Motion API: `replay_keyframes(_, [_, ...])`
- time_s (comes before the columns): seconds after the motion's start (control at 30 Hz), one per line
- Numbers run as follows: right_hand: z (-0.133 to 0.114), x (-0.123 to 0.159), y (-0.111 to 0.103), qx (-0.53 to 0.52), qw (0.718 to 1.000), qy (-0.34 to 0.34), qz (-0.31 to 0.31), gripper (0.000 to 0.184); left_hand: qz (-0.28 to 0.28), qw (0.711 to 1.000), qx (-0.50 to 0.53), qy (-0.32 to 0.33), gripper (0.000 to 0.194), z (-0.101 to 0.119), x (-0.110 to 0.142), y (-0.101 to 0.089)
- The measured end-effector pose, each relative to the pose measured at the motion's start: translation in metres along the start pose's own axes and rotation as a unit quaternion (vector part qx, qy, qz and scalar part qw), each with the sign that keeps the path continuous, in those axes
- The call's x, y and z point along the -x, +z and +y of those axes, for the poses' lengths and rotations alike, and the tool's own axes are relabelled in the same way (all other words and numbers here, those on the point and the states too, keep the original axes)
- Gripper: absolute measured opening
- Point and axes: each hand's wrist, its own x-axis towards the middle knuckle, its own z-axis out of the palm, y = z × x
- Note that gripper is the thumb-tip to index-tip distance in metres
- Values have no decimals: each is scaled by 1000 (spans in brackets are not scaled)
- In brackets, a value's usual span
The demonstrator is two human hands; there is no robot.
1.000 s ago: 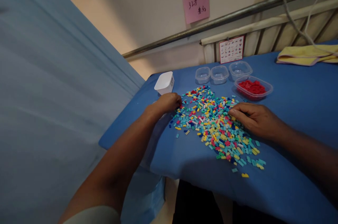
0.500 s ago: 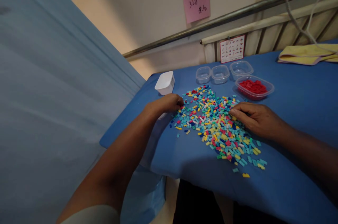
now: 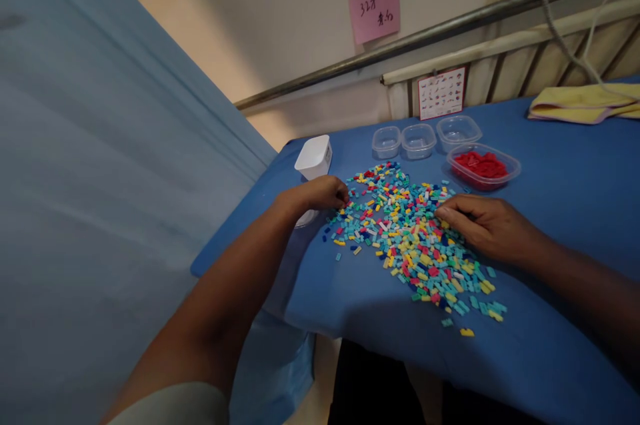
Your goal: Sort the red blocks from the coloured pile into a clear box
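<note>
A spread of several small coloured bricks (image 3: 407,238), teal, yellow, red, white and blue, lies on the blue table cover (image 3: 550,211). My left hand (image 3: 317,193) rests at the pile's left edge with fingers curled and pinched at a piece there; what it holds is too small to make out. My right hand (image 3: 485,225) lies on the pile's right side, knuckles up, fingers bent and pressed down among the bricks. A clear tub of red bricks (image 3: 483,166) sits just beyond my right hand.
Three empty clear tubs (image 3: 420,139) stand in a row behind the pile. A white square cup (image 3: 314,157) is at the table's left corner. A folded yellow cloth (image 3: 583,105) lies far right. A blue curtain (image 3: 100,178) hangs at left.
Almost nothing differs. The view has shifted very slightly; both hands stay at the same spots on the pile.
</note>
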Motion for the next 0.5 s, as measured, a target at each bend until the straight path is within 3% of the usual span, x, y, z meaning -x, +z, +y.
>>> replay_keyframes(0.27, [1,1,0,-7,1000,0,-1,44,4,1000,3,16,17,-6,3,0])
replay_keyframes(0.5, [-4,-1,-1,-8,1000,2,5,47,3,1000,12,-19,20,-5,4,0])
